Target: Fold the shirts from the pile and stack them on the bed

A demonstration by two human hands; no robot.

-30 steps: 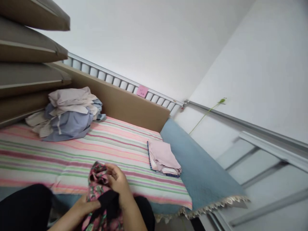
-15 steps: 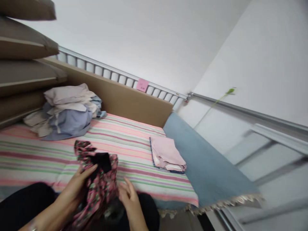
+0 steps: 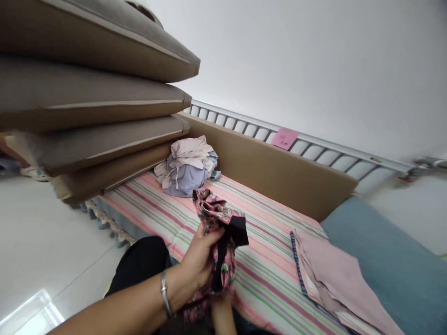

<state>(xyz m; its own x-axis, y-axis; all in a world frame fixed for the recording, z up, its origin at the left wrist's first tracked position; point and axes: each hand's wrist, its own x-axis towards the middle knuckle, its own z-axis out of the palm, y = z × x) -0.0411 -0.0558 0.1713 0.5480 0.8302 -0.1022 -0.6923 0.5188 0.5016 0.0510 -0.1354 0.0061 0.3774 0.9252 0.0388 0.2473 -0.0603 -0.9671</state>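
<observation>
My left hand [image 3: 201,253], with a silver bracelet on its wrist, is closed around a bunched pink floral garment [image 3: 213,209]. A black band on the garment sticks out past my thumb. Below it my right hand [image 3: 223,312] reaches up under the cloth, and the garment hides its fingers. On the far side of the bed lies a heaped pile of clothes [image 3: 190,170] in pale pink, white and blue. A folded pink cloth stack [image 3: 335,270], with a dark-blue edge beneath, rests at the right.
The bed carries a striped sheet [image 3: 260,265]. Thick brown cushions [image 3: 104,93] are stacked at the left. A brown board [image 3: 265,163] and a metal rail run along the wall, with a pink note [image 3: 285,138] on it. Blue fabric [image 3: 394,265] covers the right end.
My view has swung left, showing more of the cushions and floor. My right hand, open beside the garment before, is now underneath it. The left hand keeps its hold.
</observation>
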